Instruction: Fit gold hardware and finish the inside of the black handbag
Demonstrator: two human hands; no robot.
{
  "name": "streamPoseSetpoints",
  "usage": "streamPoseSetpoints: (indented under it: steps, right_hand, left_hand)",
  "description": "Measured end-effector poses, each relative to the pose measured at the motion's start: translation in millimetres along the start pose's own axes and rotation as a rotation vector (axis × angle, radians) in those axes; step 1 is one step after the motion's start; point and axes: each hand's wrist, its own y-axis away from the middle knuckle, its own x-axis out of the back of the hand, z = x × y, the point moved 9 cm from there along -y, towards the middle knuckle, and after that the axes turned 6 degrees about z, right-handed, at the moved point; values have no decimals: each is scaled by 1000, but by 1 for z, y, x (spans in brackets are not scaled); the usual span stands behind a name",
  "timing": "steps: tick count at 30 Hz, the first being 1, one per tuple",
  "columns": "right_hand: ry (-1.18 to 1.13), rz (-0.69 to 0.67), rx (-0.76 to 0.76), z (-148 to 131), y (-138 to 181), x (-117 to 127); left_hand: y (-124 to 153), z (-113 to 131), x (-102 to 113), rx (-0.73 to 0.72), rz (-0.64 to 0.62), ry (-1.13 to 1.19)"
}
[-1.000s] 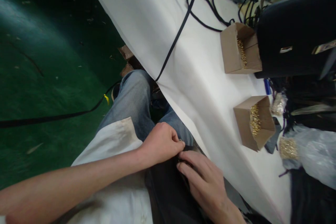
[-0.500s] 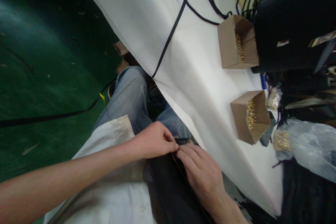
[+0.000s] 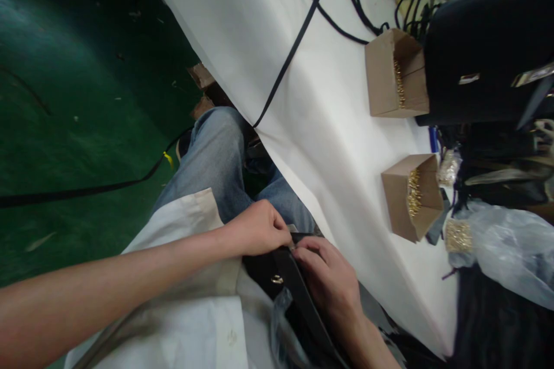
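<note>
A black bag (image 3: 298,294) rests across the lap, tilted, its long edge running between my hands. On it shows a small gold metal fitting (image 3: 277,279), and clear plastic film (image 3: 281,314) lies against it lower down. My left hand (image 3: 262,229) is closed in a pinch at the bag's upper corner, the tips meeting on something small, mostly hidden. Opposite it, my right hand (image 3: 331,277) curls round the bag's right edge, thumb and forefinger close to the left fingertips. A tiny pale bit shows between the two hands.
On the white-covered table (image 3: 320,127) stand two cardboard boxes, an upper one (image 3: 392,78) and a lower one (image 3: 409,196), holding small gold metal pieces. A black strap (image 3: 294,46) crosses the table. Plastic bags (image 3: 506,242) and a large black case (image 3: 489,52) lie at right.
The bag has turned in my hands, so the gold fitting and the plastic film now show. Both hands stay at its upper corner; my right fingers have curled more. The view has shifted slightly.
</note>
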Motion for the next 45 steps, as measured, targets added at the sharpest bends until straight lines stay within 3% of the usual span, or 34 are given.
streamPoseSetpoints:
  steps: [6,10,15,22,35,40,45]
  right_hand:
    - [-29,-16,6,7,14,-6]
    - [25,47,-67,-13,15,2]
    - [54,100,3,-38,5,13]
    - [-72,118,21,-34,19,15]
    - [-168,118,-2,-38,9,15]
    - [-70,149,-20,-37,6,20]
    - [-6,44,-105,-28,12,13]
  left_hand:
    - [12,3,-6,-16,-20,57]
    - [29,4,-10,-31,-29,129]
    - [39,-1,-15,-17,-21,191]
    - [39,-4,-19,-8,1,159]
    - [49,-4,-19,35,53,227]
    - [49,-8,-23,37,37,234]
    - [50,-7,-25,49,44,261]
